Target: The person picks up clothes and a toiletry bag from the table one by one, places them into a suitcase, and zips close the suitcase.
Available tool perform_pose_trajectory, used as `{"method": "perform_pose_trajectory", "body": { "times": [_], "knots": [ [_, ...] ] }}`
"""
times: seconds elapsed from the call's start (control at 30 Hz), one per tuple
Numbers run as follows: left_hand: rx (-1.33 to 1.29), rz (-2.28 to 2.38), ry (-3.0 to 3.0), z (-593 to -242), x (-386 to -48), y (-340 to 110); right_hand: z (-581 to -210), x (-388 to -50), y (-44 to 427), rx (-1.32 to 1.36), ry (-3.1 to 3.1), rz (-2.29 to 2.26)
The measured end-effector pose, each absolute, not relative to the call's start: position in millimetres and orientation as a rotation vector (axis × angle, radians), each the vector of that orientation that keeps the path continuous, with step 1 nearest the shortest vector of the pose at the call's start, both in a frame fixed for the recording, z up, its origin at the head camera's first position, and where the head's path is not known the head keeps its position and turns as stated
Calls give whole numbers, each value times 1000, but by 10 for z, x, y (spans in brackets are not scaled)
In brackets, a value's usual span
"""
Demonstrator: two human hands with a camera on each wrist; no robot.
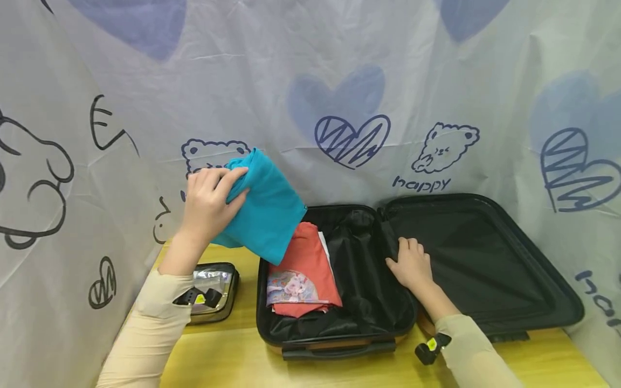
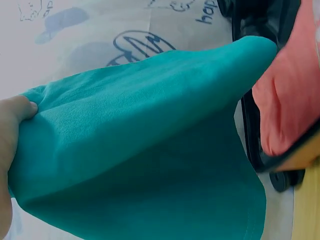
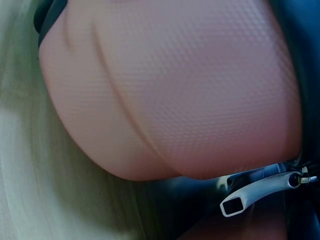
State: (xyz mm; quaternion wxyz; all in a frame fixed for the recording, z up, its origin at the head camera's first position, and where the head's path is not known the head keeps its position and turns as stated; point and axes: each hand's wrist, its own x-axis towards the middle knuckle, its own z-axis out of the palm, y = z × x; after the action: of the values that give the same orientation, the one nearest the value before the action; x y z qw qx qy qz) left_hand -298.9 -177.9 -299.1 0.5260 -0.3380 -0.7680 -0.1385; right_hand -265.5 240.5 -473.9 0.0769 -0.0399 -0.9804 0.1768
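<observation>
My left hand [image 1: 208, 202] grips a folded teal garment [image 1: 269, 210] by its upper left edge, holding it in the air above the left side of an open suitcase [image 1: 335, 340]. In the left wrist view the teal cloth [image 2: 135, 125] droops away from the thumb. A coral-red garment [image 1: 310, 264] with a printed patch lies folded in the left half of the black-lined base. My right hand [image 1: 412, 264] rests on the suitcase's right edge, by the hinge side of the lid [image 1: 466, 258]. Its fingertips point away from me, and what lies under the palm is hidden.
Left of the suitcase, a clear-topped pouch with dark edging [image 1: 233, 291] lies on the yellow wooden table [image 1: 218, 355]. A printed curtain [image 1: 271, 70] closes off the back and sides. The right wrist view shows the suitcase's textured shell [image 3: 175, 90] and a zipper pull [image 3: 260, 192].
</observation>
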Motion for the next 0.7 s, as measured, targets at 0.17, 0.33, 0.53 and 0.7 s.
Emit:
{"method": "perform_pose_trajectory", "body": {
  "times": [0.17, 0.33, 0.53, 0.7],
  "knots": [
    [-840, -378, -1813, -3013, -2957, -1660, -4743, -2673, 2406, -125, -2947, 527],
    [-913, -437, -1803, -3024, -2888, -1574, -4759, -2675, 2410, -124, -2942, 532],
    [-1024, -507, -1804, -3024, -2777, -1442, -4760, -2658, 2413, -123, -2940, 540],
    [-1125, -526, -1769, -3067, -2761, -1261, -4760, -2648, 2411, -120, -2931, 553]
  ]
}}
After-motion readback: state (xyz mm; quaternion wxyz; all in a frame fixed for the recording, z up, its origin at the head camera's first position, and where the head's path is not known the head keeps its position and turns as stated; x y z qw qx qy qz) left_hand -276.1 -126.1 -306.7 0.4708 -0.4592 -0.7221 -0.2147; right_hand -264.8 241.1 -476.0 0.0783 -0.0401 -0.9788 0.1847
